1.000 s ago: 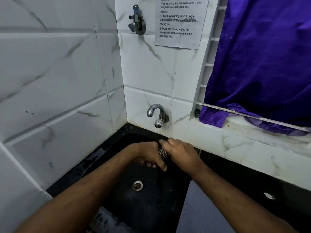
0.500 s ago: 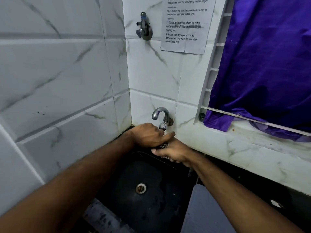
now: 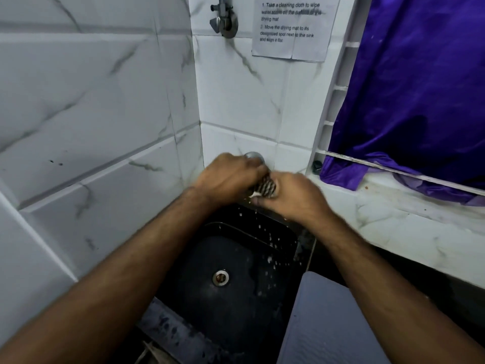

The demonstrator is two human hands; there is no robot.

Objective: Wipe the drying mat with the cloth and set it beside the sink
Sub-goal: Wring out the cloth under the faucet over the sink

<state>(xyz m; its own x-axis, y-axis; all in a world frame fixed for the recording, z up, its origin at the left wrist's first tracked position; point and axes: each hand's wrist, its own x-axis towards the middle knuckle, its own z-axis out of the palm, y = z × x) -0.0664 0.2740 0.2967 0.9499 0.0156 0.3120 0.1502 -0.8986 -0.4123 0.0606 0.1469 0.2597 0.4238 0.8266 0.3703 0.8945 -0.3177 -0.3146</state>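
Both hands meet under the wall tap above the black sink. My left hand and my right hand both grip a bunched checked cloth between them, twisted tight. Water drops fall from the cloth into the sink. A grey-blue drying mat lies on the counter to the right of the sink, at the lower right of the view. The tap is mostly hidden behind my left hand.
White marble-look tiles close in on the left and back. A second valve and a printed instruction sheet hang on the back wall. A purple curtain covers the window over a tiled ledge. The drain sits mid-sink.
My hands rose from low over the sink to just under the tap. They now wring the cloth, and water drips into the sink.
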